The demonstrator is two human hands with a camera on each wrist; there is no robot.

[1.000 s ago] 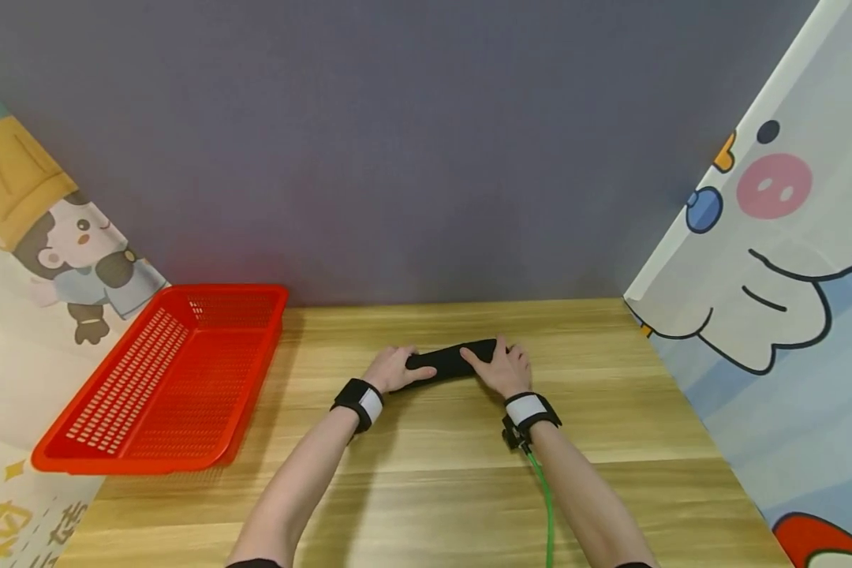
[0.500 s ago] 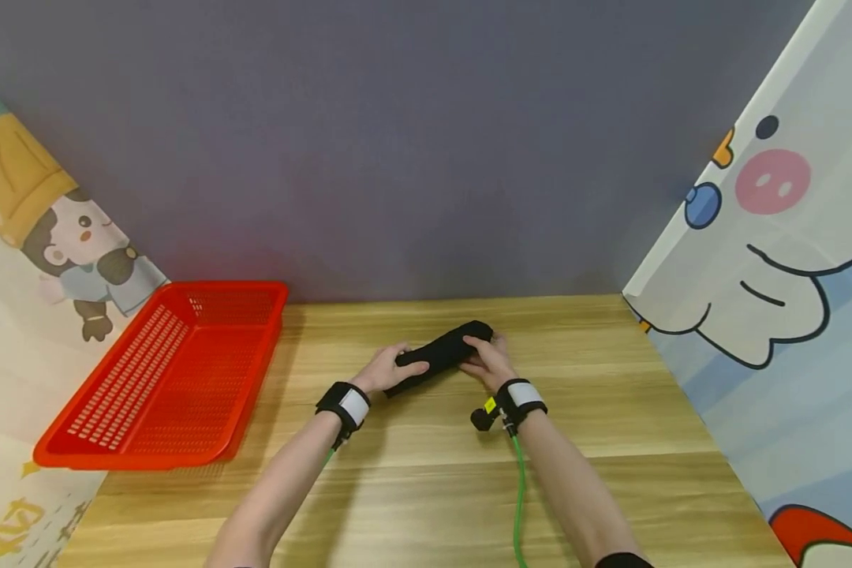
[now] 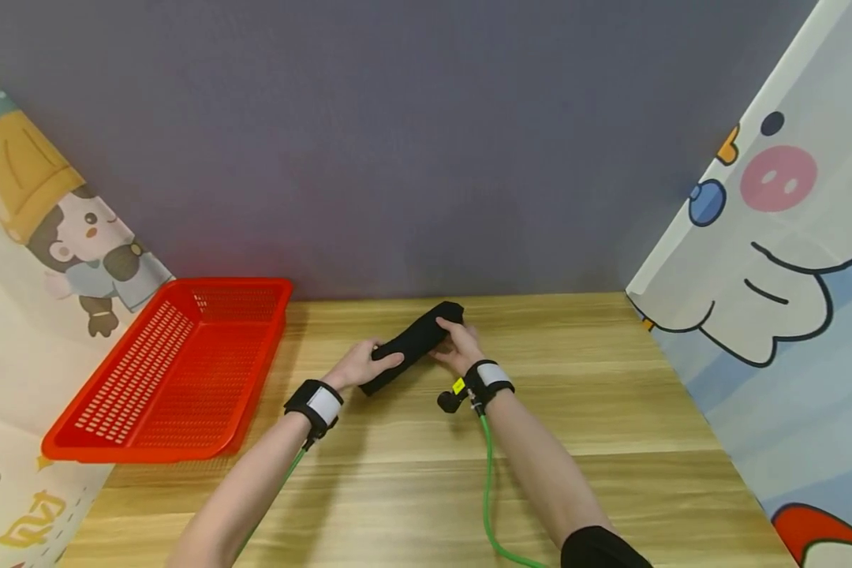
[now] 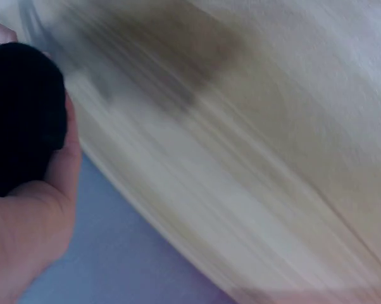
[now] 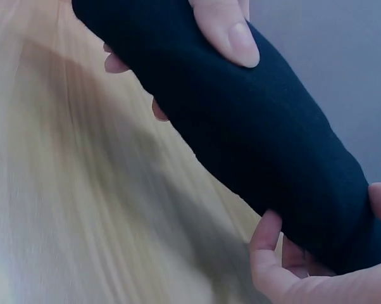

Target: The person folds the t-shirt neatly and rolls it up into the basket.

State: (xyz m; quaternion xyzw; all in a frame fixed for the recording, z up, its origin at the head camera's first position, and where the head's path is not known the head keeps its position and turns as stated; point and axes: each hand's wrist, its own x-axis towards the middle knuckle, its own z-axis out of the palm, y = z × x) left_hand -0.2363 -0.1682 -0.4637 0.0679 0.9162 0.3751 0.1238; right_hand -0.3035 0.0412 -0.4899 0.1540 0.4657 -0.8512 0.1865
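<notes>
A roll of black cloth (image 3: pixel 413 339) slants over the wooden table in the head view, its right end farther from me. My left hand (image 3: pixel 355 365) grips the near left end, thumb on top and fingers underneath. My right hand (image 3: pixel 460 349) holds the far right end with its thumb laid along the near side. In the right wrist view the black cloth roll (image 5: pixel 241 126) spans the picture between the left thumb at the top and the right hand (image 5: pixel 323 285) at lower right. The left wrist view shows its rounded dark end (image 4: pixel 26 120) in the left hand (image 4: pixel 35 221).
A red plastic basket (image 3: pixel 237 426) with perforated sides stands at the left of the wooden table (image 3: pixel 412 505). A grey panel (image 3: pixel 426 158) rises behind the table. Printed cartoon sheets (image 3: pixel 781 260) flank it. A green cable (image 3: pixel 487 473) trails from the right wrist camera.
Both hands have moved left with the black cloth roll. Its right end has swung away from me, so it slants more steeply, and the right hand has shifted its grip along it.
</notes>
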